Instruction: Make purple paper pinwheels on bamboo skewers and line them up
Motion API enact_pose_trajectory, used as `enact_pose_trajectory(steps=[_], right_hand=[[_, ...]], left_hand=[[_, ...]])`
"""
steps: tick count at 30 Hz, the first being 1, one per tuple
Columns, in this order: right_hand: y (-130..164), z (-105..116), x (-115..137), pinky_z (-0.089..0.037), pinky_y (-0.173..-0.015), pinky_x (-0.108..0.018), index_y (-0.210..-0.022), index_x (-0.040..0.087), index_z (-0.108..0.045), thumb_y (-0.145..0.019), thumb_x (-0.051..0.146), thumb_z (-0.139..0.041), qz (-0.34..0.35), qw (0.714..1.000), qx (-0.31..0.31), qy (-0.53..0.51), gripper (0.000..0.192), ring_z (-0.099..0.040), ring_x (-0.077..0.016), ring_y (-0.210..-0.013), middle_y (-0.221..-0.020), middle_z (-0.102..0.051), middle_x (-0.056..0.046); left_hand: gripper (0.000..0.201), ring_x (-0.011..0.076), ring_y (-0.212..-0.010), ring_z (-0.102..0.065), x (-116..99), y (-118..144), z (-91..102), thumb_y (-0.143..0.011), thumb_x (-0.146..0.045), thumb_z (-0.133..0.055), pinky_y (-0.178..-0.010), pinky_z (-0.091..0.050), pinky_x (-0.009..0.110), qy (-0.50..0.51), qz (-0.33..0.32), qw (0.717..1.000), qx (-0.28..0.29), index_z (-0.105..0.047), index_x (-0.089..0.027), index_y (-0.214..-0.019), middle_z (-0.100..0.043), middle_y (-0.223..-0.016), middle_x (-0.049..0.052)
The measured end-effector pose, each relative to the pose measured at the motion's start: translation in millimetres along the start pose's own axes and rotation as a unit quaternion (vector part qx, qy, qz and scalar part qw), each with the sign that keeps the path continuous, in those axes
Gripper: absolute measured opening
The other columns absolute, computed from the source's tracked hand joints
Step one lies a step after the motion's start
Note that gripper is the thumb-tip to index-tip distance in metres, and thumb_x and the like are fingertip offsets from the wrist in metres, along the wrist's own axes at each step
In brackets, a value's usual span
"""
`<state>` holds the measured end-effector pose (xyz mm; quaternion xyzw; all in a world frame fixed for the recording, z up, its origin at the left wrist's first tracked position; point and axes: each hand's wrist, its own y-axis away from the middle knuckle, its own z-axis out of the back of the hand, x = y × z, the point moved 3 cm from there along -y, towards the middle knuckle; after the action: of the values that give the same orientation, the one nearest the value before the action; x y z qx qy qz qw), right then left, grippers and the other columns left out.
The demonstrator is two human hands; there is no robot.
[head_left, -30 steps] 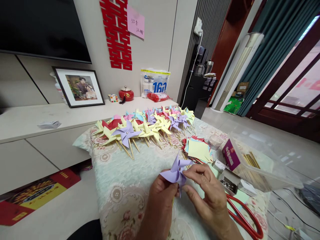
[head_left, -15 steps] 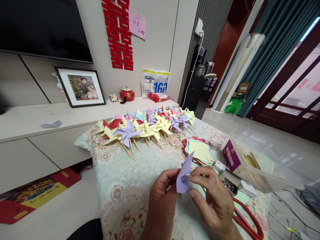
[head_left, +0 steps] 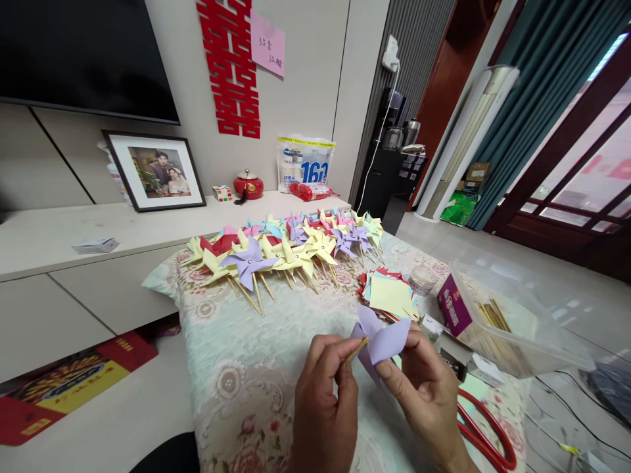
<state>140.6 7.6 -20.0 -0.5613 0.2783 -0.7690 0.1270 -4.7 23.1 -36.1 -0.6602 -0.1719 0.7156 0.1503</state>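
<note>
You are pinching a wooden stick point(head_left: 355, 350) in your left hand point(head_left: 323, 387) while your right hand point(head_left: 424, 387) is gripping, seemingly by its edge, the purple pinwheel point(head_left: 382, 340) over the desk point(head_left: 236, 387).

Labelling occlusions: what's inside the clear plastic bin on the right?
Inside the clear plastic bin: a bundle of wooden sticks and a purple box against its near wall. The glare hides the far part.

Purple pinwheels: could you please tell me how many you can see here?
4: one in the hands, one at the row's near left, two further right in the row. Others may be hidden.
</note>
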Motion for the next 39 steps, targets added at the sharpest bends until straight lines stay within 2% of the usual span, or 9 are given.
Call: enact_pose_trajectory(steps=[10, 18, 20, 23, 26, 29, 31, 35, 39], right_hand=[[2, -1, -8, -0.047, -0.07, -0.028, -0.093, 0.021, -0.064, -0.09, 0.026, -0.065, -0.03, 0.999, 0.014, 0.002, 0.005, -0.058, -0.0181, -0.077, -0.084, -0.062, -0.002], [-1, 1, -5, -0.048, -0.071, -0.029, -0.098, 0.023, -0.065, -0.091, 0.03, -0.063, -0.012, 0.999, 0.013, -0.028, 0.01, -0.061, -0.0197, -0.081, -0.089, -0.064, -0.003], [-1, 3, -6, -0.048, -0.073, -0.03, -0.099, 0.023, -0.066, -0.094, 0.031, -0.059, -0.003, 0.999, 0.0, -0.053, 0.012, -0.06, -0.0202, -0.083, -0.09, -0.064, -0.004], [0, 7, -16, -0.05, -0.071, -0.031, -0.096, 0.023, -0.066, -0.096, 0.03, -0.056, -0.017, 0.995, -0.054, -0.081, 0.012, -0.059, -0.02, -0.082, -0.089, -0.061, -0.005], [-1, 14, -26, -0.053, -0.076, -0.032, -0.109, 0.025, -0.067, -0.094, 0.028, -0.059, -0.057, 0.989, -0.093, -0.1, 0.016, -0.062, -0.022, -0.094, -0.103, -0.063, -0.008], [-7, 18, -28, -0.051, -0.093, -0.04, -0.13, 0.028, -0.06, -0.09, 0.026, -0.065, -0.046, 0.993, -0.051, -0.092, 0.041, -0.052, -0.029, -0.126, -0.136, -0.056, -0.012], [-11, 20, -24, -0.048, -0.101, -0.045, -0.134, 0.028, -0.059, -0.087, 0.025, -0.067, -0.009, 0.998, -0.011, -0.066, 0.047, -0.042, -0.0316, -0.138, -0.145, -0.049, -0.013], [-14, 22, -16, -0.049, -0.099, -0.049, -0.121, 0.028, -0.066, -0.087, 0.02, -0.068, 0.044, 0.998, 0.038, -0.015, 0.035, -0.048, -0.0324, -0.133, -0.137, -0.054, -0.013], [-12, 21, -7, -0.051, -0.094, -0.048, -0.107, 0.029, -0.067, -0.084, 0.014, -0.068, 0.085, 0.995, 0.046, 0.025, 0.027, -0.054, -0.0303, -0.122, -0.126, -0.059, -0.011]], left_hand=[[0.037, 0.0183, -0.09, -0.065, 2, 1, 0.1, -0.087, -0.005, -0.05, -0.077, -0.052, 0.027, -0.005, 0.004, 0.999, 0.031, -0.071, -0.025, -0.109, -0.065, -0.097, 0.004], [0.03, 0.0203, -0.093, -0.065, 9, 0, -3.7, -0.088, -0.011, -0.052, -0.08, -0.053, 0.03, 0.069, 0.058, 0.995, 0.044, -0.073, -0.026, -0.104, -0.066, -0.098, 0.005], [0.027, 0.021, -0.093, -0.065, 10, 0, -3.8, -0.089, -0.013, -0.054, -0.08, -0.053, 0.03, 0.088, 0.074, 0.992, 0.043, -0.074, -0.025, -0.102, -0.067, -0.098, 0.006], [0.026, 0.0217, -0.091, -0.065, 7, -2, -3.2, -0.087, -0.014, -0.058, -0.078, -0.052, 0.03, 0.11, 0.083, 0.989, 0.047, -0.075, -0.026, -0.102, -0.068, -0.097, 0.006], [0.026, 0.0214, -0.087, -0.065, 3, -4, -1.5, -0.086, -0.014, -0.058, -0.073, -0.051, 0.029, 0.1, 0.088, 0.989, 0.06, -0.076, -0.025, -0.101, -0.068, -0.094, 0.006], [0.029, 0.0201, -0.085, -0.065, -1, -7, 3.0, -0.087, -0.013, -0.056, -0.073, -0.05, 0.027, 0.077, 0.075, 0.991, 0.079, -0.076, -0.026, -0.103, -0.068, -0.092, 0.005], [0.032, 0.0195, -0.086, -0.065, -3, -9, 7.6, -0.088, -0.011, -0.054, -0.075, -0.05, 0.027, 0.06, 0.053, 0.992, 0.097, -0.075, -0.027, -0.105, -0.068, -0.093, 0.004], [0.039, 0.0205, -0.088, -0.066, -10, -11, 17.1, -0.086, -0.007, -0.048, -0.075, -0.052, 0.028, 0.013, -0.004, 0.991, 0.134, -0.073, -0.027, -0.108, -0.067, -0.096, 0.005], [0.048, 0.0226, -0.089, -0.065, -13, -10, 21.2, -0.08, -0.002, -0.045, -0.075, -0.054, 0.031, -0.02, -0.059, 0.984, 0.164, -0.071, -0.027, -0.111, -0.065, -0.098, 0.007]])
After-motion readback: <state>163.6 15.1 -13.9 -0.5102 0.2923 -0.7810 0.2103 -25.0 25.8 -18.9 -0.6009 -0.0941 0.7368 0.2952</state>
